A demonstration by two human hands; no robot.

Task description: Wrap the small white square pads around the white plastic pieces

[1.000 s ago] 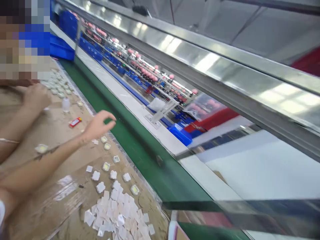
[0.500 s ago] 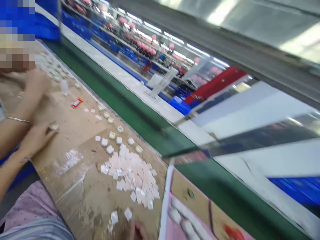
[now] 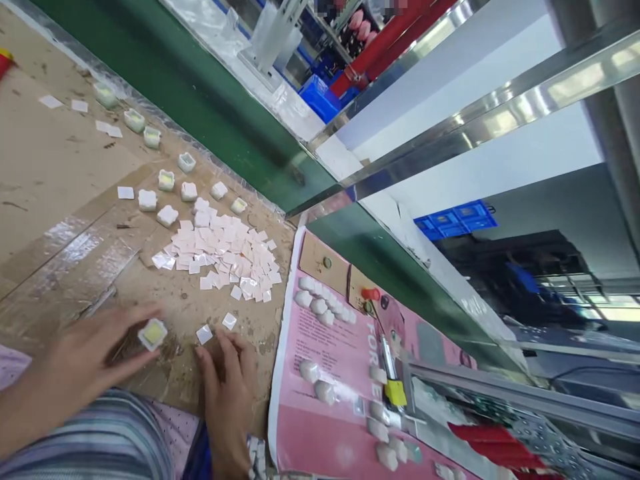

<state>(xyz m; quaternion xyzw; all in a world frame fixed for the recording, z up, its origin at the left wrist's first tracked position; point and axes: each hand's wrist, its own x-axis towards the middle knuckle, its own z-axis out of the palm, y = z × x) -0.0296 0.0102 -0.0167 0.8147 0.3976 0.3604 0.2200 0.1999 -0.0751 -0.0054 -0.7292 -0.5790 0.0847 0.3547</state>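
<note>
One yellow-centred cap point(image 3: 153, 333) in left hand point(image 3: 85, 365) fingers; right hand point(image 3: 227, 395) fingers flat, empty, beside pink "FOR" sheet point(image 3: 327, 347).

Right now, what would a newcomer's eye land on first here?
The heap of small white squares in the middle of the brown cardboard table stands out first. Nearer, the left hand pinches a little white cup with a yellow centre, and the right hand rests flat beside a pink poster.
</note>
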